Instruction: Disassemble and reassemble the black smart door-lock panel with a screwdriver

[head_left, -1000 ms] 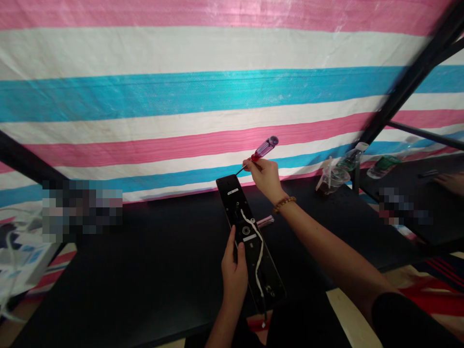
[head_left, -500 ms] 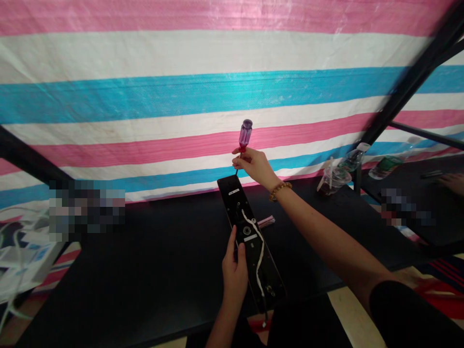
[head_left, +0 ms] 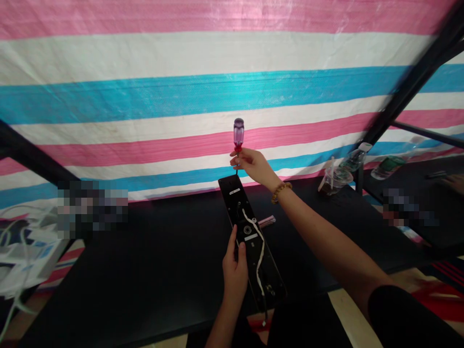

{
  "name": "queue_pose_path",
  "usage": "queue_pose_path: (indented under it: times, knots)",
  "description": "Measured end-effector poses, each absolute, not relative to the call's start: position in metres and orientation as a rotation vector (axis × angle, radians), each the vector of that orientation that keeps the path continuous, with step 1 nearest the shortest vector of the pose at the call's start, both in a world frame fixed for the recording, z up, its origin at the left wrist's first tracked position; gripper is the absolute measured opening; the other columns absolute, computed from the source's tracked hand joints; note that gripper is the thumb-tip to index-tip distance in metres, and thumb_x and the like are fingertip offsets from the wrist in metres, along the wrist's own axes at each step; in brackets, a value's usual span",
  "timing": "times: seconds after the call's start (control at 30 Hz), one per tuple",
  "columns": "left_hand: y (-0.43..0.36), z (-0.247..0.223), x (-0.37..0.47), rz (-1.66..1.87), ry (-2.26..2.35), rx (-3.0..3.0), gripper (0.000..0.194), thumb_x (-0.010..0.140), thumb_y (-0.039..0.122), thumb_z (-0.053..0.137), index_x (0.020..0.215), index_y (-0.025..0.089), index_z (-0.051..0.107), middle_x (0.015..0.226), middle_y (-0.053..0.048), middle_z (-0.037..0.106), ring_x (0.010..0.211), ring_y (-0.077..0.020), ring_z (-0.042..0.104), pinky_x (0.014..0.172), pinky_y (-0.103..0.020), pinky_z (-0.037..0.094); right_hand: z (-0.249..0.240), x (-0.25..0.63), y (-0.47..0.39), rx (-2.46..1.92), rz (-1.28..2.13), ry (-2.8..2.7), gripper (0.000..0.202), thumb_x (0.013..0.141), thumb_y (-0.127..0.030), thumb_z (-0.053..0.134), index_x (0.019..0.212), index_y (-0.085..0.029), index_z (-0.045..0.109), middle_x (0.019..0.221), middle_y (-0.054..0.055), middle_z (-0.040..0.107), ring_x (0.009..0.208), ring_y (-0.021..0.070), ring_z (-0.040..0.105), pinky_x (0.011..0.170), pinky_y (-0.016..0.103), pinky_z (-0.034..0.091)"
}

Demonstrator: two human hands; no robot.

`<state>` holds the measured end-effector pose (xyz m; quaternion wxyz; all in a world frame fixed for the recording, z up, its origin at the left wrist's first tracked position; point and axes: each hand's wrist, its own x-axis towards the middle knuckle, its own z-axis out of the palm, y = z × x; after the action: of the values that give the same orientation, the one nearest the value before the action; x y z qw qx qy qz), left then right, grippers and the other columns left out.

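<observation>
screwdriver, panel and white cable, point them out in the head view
Screwdriver (head_left: 238,131): head view, on its purple handle.
Panel (head_left: 253,255): head view, on its black face, between the left thumb and the cable.
White cable (head_left: 262,247): head view, about midway along its length.

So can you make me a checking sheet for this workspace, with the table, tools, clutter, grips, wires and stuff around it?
Surface: black table, under the work.
Job's things: black panel; screwdriver, nearly upright at the panel's far end, tip contact unclear.
Clutter: pink item beside the panel; plastic cup and clear bottle at back right.
Grips: left grip holds the panel's left edge; right grip holds the screwdriver just below its handle.
Cables: white cable along the panel, its end past the near edge; pale cables at far left.
Surroundings: striped sheet behind; another person's hand at far right, blurry.
</observation>
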<state>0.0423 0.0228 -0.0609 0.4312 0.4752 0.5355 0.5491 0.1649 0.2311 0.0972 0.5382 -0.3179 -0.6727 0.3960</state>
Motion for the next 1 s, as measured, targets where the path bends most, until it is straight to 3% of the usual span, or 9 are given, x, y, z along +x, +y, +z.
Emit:
queue_pose_path:
  times: [0.07, 0.17, 0.37, 0.47, 0.57, 0.67, 0.77, 0.87, 1.0]
  knots:
    - [0.023, -0.061, 0.042, 1.368, 1.332, 1.19, 0.056, 0.098, 0.045, 0.052, 0.149, 0.023, 0.048, 0.15, -0.009, 0.055, 0.137, -0.0247, 0.053, 0.112, -0.036, 0.046, 0.095, 0.163, 0.232, -0.776, 0.937, -1.547, 0.008, 0.083, -0.028, 0.064, 0.083, -0.02, 0.062, 0.081, 0.001, 0.069, 0.082, 0.0162, 0.071, 0.078, 0.035, 0.063]
    - [0.023, -0.063, 0.042, 1.37, 1.319, 1.196, 0.055, 0.099, 0.044, 0.051, 0.15, 0.023, 0.047, 0.153, -0.009, 0.052, 0.139, -0.0243, 0.051, 0.115, -0.036, 0.043, 0.092, 0.158, 0.236, -0.816, 0.863, -1.441, 0.023, 0.077, -0.029, 0.073, 0.072, -0.022, 0.052, 0.072, -0.001, 0.064, 0.076, 0.0183, 0.071, 0.069, 0.035, 0.063]
    - [0.024, -0.067, 0.04, 1.37, 1.312, 1.172, 0.055, 0.099, 0.046, 0.051, 0.149, 0.024, 0.049, 0.153, -0.008, 0.051, 0.141, -0.0247, 0.049, 0.116, -0.038, 0.042, 0.091, 0.157, 0.233, -0.787, 0.853, -1.536, 0.019, 0.084, -0.027, 0.064, 0.103, -0.025, 0.059, 0.081, -0.002, 0.068, 0.078, 0.0156, 0.07, 0.075, 0.035, 0.062]
    - [0.024, -0.067, 0.041, 1.369, 1.314, 1.18, 0.054, 0.098, 0.047, 0.051, 0.148, 0.025, 0.05, 0.153, -0.008, 0.052, 0.141, -0.0248, 0.048, 0.116, -0.038, 0.041, 0.089, 0.157, 0.231, -0.785, 0.846, -1.502, 0.009, 0.087, -0.031, 0.06, 0.085, -0.022, 0.06, 0.08, -0.001, 0.067, 0.079, 0.0153, 0.07, 0.074, 0.034, 0.063]
    - [0.024, -0.067, 0.041, 1.37, 1.312, 1.183, 0.055, 0.098, 0.047, 0.051, 0.148, 0.024, 0.049, 0.153, -0.008, 0.052, 0.141, -0.0249, 0.049, 0.116, -0.038, 0.041, 0.087, 0.156, 0.232, -0.856, 0.788, -1.398, 0.026, 0.079, -0.034, 0.073, 0.072, -0.022, 0.05, 0.072, -0.003, 0.062, 0.073, 0.0155, 0.069, 0.067, 0.033, 0.064]
    - [0.024, -0.067, 0.041, 1.366, 1.312, 1.169, 0.056, 0.099, 0.047, 0.05, 0.149, 0.024, 0.048, 0.152, -0.009, 0.053, 0.139, -0.0248, 0.051, 0.115, -0.038, 0.042, 0.087, 0.156, 0.231, -0.849, 0.799, -1.399, 0.028, 0.076, -0.036, 0.077, 0.084, -0.024, 0.053, 0.072, -0.005, 0.063, 0.073, 0.0152, 0.069, 0.065, 0.031, 0.063]
    - [0.024, -0.067, 0.041, 1.362, 1.309, 1.169, 0.055, 0.098, 0.046, 0.051, 0.149, 0.024, 0.048, 0.15, -0.009, 0.055, 0.138, -0.0251, 0.053, 0.114, -0.038, 0.044, 0.088, 0.157, 0.228, -0.779, 0.831, -1.512, 0.021, 0.084, -0.038, 0.068, 0.099, -0.026, 0.058, 0.079, -0.003, 0.068, 0.078, 0.015, 0.071, 0.071, 0.032, 0.063]
    - [0.024, -0.066, 0.041, 1.36, 1.308, 1.177, 0.055, 0.099, 0.046, 0.05, 0.149, 0.024, 0.048, 0.15, -0.009, 0.055, 0.137, -0.025, 0.053, 0.114, -0.038, 0.044, 0.088, 0.156, 0.227, -0.793, 0.808, -1.498, 0.018, 0.087, -0.04, 0.064, 0.084, -0.023, 0.06, 0.08, -0.001, 0.068, 0.081, 0.0162, 0.072, 0.072, 0.033, 0.064]
    - [0.023, -0.064, 0.041, 1.353, 1.308, 1.178, 0.056, 0.099, 0.046, 0.05, 0.15, 0.023, 0.047, 0.15, -0.009, 0.055, 0.138, -0.0246, 0.053, 0.114, -0.038, 0.044, 0.089, 0.154, 0.23, -0.845, 0.796, -1.348, 0.027, 0.078, -0.037, 0.074, 0.075, -0.023, 0.051, 0.073, -0.003, 0.065, 0.079, 0.0179, 0.072, 0.066, 0.032, 0.064]
